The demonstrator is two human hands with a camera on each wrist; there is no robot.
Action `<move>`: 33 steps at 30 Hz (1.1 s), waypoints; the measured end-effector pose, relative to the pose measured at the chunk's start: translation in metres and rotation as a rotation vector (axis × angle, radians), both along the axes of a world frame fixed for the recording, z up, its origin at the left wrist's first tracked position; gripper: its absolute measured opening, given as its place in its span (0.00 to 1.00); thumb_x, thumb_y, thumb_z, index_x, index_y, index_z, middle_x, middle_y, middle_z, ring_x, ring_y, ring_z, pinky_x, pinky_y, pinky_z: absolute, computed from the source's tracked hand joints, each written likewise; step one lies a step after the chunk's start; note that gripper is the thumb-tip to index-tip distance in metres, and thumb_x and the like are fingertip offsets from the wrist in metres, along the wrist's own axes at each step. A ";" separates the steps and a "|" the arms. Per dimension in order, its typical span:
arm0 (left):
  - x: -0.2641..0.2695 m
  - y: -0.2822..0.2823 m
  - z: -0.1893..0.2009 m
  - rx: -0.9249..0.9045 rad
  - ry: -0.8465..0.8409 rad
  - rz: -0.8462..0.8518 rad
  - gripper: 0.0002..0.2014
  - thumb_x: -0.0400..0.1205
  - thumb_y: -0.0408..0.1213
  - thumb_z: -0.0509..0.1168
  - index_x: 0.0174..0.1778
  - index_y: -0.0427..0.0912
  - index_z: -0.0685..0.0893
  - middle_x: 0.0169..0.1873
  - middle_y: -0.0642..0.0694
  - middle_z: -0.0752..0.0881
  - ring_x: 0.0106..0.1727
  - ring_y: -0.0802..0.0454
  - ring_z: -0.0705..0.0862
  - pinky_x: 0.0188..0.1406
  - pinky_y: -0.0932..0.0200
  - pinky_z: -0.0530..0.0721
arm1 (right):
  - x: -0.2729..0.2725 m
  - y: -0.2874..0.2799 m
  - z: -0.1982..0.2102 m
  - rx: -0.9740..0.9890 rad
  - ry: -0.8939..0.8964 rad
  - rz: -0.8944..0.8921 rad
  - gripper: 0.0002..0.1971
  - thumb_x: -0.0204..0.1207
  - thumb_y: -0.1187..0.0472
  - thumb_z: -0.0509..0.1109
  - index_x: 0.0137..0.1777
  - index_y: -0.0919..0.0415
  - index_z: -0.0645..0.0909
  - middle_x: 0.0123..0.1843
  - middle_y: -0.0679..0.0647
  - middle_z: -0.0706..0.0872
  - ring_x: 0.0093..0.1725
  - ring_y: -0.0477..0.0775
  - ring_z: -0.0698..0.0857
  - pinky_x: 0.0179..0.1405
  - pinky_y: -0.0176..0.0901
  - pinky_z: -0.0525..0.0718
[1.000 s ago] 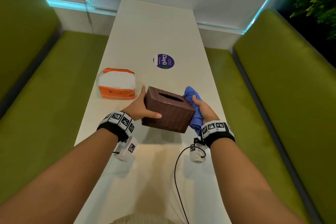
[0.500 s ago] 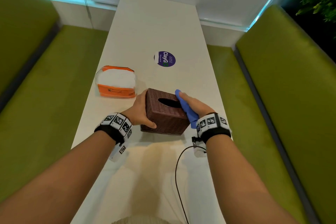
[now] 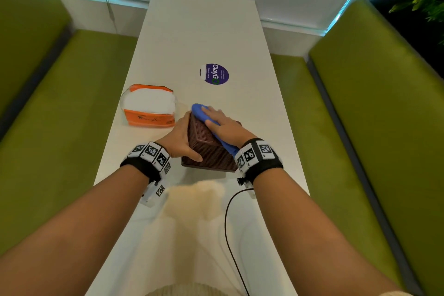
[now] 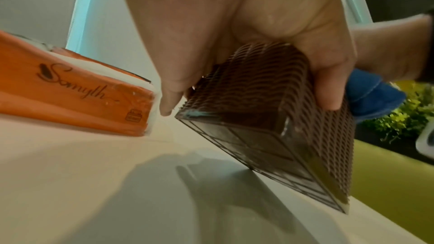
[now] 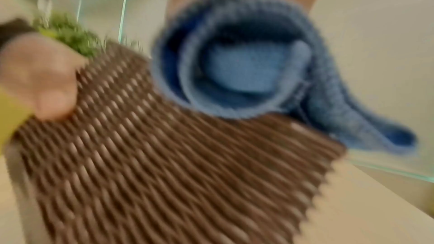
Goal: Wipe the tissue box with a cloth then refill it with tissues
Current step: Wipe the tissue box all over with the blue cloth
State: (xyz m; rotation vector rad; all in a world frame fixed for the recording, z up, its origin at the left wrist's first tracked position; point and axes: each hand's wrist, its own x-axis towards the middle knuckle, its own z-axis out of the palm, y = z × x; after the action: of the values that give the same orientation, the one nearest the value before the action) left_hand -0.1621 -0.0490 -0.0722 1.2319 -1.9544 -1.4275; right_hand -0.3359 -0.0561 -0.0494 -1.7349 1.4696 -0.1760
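The left wrist view shows the flat gridded underside of the dark brown woven-pattern tissue box [image 4: 270, 118] raised off the white tabletop [image 4: 94, 183], with only its lower right edge down. The head view hides that underside and shows the box tipped, its top facing right.

The left hand [image 3: 179, 138] grips the box's left end, thumb on the near face and fingers curled round the far side. The right hand [image 3: 222, 125] lies with fingers nearly straight and close together, pressing the folded blue cloth [image 3: 204, 114] onto the box's upper face; the cloth runs from past the fingertips back under the wrist. The right wrist view is blurred, showing only the cloth's rolled end [image 5: 246, 66] against the weave.

Just beyond the left fingertips lies the orange-and-white plastic tissue pack [image 3: 149, 107], its long side across the table. Bare tabletop stretches beyond the right fingertips up to a round purple sticker [image 3: 215, 74]. The table's right edge is near the right wrist, with the green bench seat [image 3: 360, 127] below it.
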 end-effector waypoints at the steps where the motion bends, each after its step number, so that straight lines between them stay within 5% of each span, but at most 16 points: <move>1: 0.001 0.000 -0.002 0.007 -0.005 -0.001 0.57 0.46 0.45 0.81 0.72 0.47 0.59 0.65 0.45 0.73 0.66 0.52 0.76 0.69 0.52 0.78 | -0.005 -0.003 -0.006 0.002 0.031 -0.056 0.30 0.85 0.44 0.50 0.85 0.47 0.50 0.87 0.52 0.50 0.86 0.59 0.45 0.84 0.65 0.46; 4: 0.001 -0.003 -0.008 -0.023 -0.046 -0.002 0.60 0.47 0.44 0.83 0.75 0.46 0.59 0.65 0.42 0.74 0.69 0.46 0.75 0.70 0.39 0.75 | -0.021 -0.024 -0.034 0.052 0.078 -0.166 0.33 0.82 0.39 0.46 0.85 0.47 0.48 0.87 0.54 0.49 0.86 0.63 0.45 0.82 0.69 0.45; 6: 0.000 -0.005 -0.009 -0.034 -0.073 -0.008 0.60 0.46 0.46 0.82 0.74 0.46 0.60 0.65 0.43 0.74 0.68 0.46 0.75 0.68 0.40 0.76 | -0.005 -0.008 -0.001 0.050 0.023 -0.115 0.29 0.85 0.43 0.48 0.85 0.48 0.50 0.87 0.52 0.49 0.86 0.61 0.43 0.83 0.67 0.42; 10: 0.002 -0.011 -0.007 0.039 -0.019 -0.022 0.49 0.47 0.37 0.81 0.66 0.51 0.68 0.60 0.53 0.76 0.62 0.54 0.78 0.52 0.81 0.78 | 0.011 0.015 0.025 0.070 -0.219 -0.020 0.23 0.87 0.62 0.55 0.81 0.59 0.63 0.86 0.53 0.57 0.86 0.53 0.48 0.86 0.53 0.45; 13: 0.002 -0.013 -0.002 0.094 -0.022 -0.097 0.40 0.51 0.36 0.81 0.59 0.60 0.76 0.60 0.51 0.78 0.59 0.62 0.79 0.50 0.82 0.76 | 0.001 0.028 0.031 0.128 -0.272 0.033 0.21 0.86 0.66 0.57 0.78 0.61 0.70 0.84 0.51 0.62 0.85 0.50 0.53 0.82 0.40 0.50; 15: 0.001 -0.014 -0.004 0.089 -0.017 -0.111 0.47 0.48 0.42 0.81 0.67 0.53 0.74 0.64 0.48 0.77 0.62 0.56 0.79 0.54 0.79 0.75 | -0.010 0.034 0.038 0.163 -0.266 0.052 0.21 0.85 0.68 0.58 0.77 0.62 0.72 0.84 0.52 0.64 0.84 0.48 0.57 0.77 0.34 0.54; 18: -0.001 -0.014 -0.007 0.134 0.008 -0.083 0.60 0.45 0.39 0.82 0.76 0.40 0.62 0.64 0.48 0.77 0.63 0.54 0.78 0.48 0.83 0.77 | -0.032 0.037 0.042 0.217 -0.245 0.042 0.21 0.83 0.71 0.59 0.76 0.64 0.73 0.82 0.54 0.68 0.83 0.49 0.61 0.76 0.34 0.56; 23: 0.000 -0.013 -0.007 0.170 0.017 -0.077 0.64 0.47 0.38 0.81 0.79 0.39 0.56 0.64 0.47 0.77 0.63 0.54 0.77 0.46 0.78 0.78 | -0.076 0.043 0.035 0.244 -0.165 -0.040 0.23 0.81 0.76 0.60 0.76 0.66 0.72 0.81 0.54 0.68 0.83 0.49 0.60 0.83 0.41 0.54; 28: -0.002 -0.009 -0.006 0.173 0.035 -0.076 0.63 0.46 0.40 0.81 0.77 0.39 0.57 0.61 0.50 0.78 0.61 0.56 0.78 0.47 0.79 0.77 | -0.076 0.031 0.050 0.088 0.000 -0.235 0.21 0.83 0.68 0.62 0.75 0.60 0.75 0.75 0.54 0.78 0.76 0.54 0.75 0.76 0.37 0.65; 31: -0.004 -0.007 -0.008 0.165 0.050 -0.063 0.57 0.53 0.25 0.83 0.76 0.38 0.58 0.55 0.57 0.78 0.55 0.66 0.79 0.44 0.82 0.79 | -0.041 0.025 0.064 -0.051 -0.185 -0.295 0.27 0.84 0.58 0.62 0.82 0.59 0.62 0.82 0.53 0.67 0.81 0.52 0.67 0.82 0.46 0.61; 33: -0.007 -0.008 -0.008 0.158 0.056 -0.063 0.57 0.48 0.32 0.82 0.73 0.39 0.60 0.53 0.56 0.79 0.53 0.67 0.79 0.43 0.81 0.79 | -0.008 0.023 0.059 0.018 -0.104 -0.200 0.32 0.84 0.44 0.55 0.85 0.55 0.52 0.86 0.52 0.54 0.85 0.52 0.54 0.85 0.52 0.53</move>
State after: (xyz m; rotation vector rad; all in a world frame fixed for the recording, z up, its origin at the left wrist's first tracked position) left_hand -0.1691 -0.0572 -0.0797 1.1922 -1.8896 -1.6573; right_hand -0.3441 -0.0333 0.0092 -1.5394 1.5610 -0.3522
